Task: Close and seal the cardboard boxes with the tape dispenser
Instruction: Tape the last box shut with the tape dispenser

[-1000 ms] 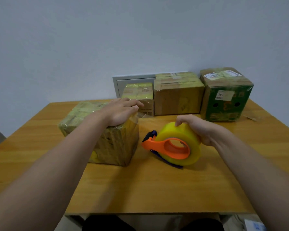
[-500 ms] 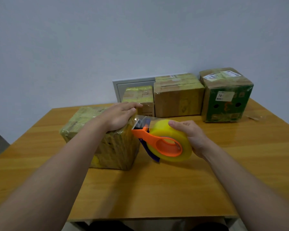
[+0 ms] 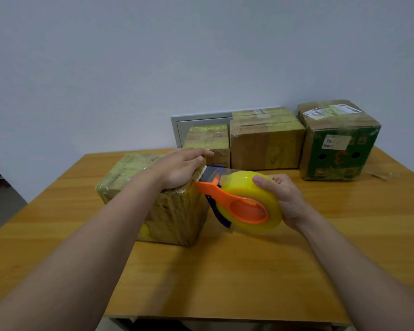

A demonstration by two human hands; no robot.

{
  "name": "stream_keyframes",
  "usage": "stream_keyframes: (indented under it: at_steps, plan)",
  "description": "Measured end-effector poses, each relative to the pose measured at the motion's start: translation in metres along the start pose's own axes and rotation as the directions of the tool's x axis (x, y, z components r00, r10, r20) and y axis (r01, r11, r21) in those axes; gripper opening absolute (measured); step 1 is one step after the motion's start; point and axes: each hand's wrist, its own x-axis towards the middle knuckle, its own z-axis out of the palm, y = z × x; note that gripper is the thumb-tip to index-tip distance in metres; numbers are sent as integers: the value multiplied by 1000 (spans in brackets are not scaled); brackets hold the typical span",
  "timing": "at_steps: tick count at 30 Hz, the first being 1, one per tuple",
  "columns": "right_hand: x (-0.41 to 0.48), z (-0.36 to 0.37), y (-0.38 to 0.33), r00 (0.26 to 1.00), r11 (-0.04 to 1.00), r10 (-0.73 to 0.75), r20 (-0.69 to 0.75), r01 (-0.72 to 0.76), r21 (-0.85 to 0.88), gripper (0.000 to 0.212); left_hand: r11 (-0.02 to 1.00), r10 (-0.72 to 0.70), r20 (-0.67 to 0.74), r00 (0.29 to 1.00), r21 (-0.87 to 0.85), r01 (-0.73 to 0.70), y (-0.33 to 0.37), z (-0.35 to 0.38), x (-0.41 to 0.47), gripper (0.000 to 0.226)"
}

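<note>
Head view: left hand (image 3: 179, 169) lies flat, fingers straight, on the box (image 3: 175, 216) toward the table's (image 3: 225, 283) left edge, likely steadying it; right hand (image 3: 283, 197) curls round the tape dispenser (image 3: 244, 206), nose at the box's top edge, probably to start tape.

Orange dispenser (image 3: 227, 198) against taped box (image 3: 177, 218)

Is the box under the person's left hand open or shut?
Shut. The near box has a flat, taped-over top with the left hand resting on it; no flap stands up.
</note>
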Motion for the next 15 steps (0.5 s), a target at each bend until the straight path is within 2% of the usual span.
stream_keyframes:
  at_steps: [6, 9, 12, 15]
  plan:
    - [1, -6, -5, 999, 999, 20, 45, -19, -33, 43, 1000, -5, 15, 1000, 13, 5, 3, -3, -2, 40]
    - [2, -7, -2, 999, 1000, 7, 38, -6, -21, 49, 1000, 0, 13, 1000, 14, 0, 4, -3, -3, 40]
    - [3, -4, 0, 999, 1000, -3, 36, 2, 19, 64, 1000, -1, 17, 1000, 14, 1, 4, -3, -4, 40]
    - [4, -3, 3, 999, 999, -5, 42, 4, 42, 60, 1000, -10, -6, 1000, -21, 10, 5, -3, -5, 40]
